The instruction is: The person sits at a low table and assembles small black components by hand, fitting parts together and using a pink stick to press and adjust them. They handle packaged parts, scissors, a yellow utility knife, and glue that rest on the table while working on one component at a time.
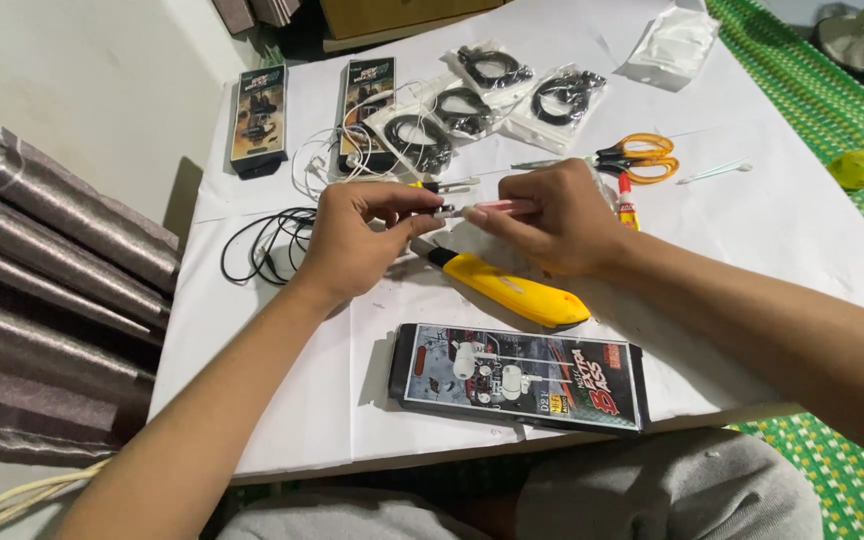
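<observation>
My left hand (357, 240) and my right hand (557, 220) meet over a low table covered in white paper (802, 230). The right hand grips a thin pink, pen-like tool (502, 208) that points left. The fingertips of my left hand pinch something small at the tool's tip (444, 210); what it is I cannot tell. A yellow utility knife (512, 290) lies just below both hands. A boxed pair of white earphones (522, 378) lies at the near edge.
Orange-handled scissors (637, 158) and a small glue tube (628, 203) lie right of my hands. Black cable (262, 245) and white cable (327, 160) lie to the left. Several bagged black cables (472, 105) and two dark boxes (259, 115) are at the back. A yellow bottle (860, 165) stands on the green mat.
</observation>
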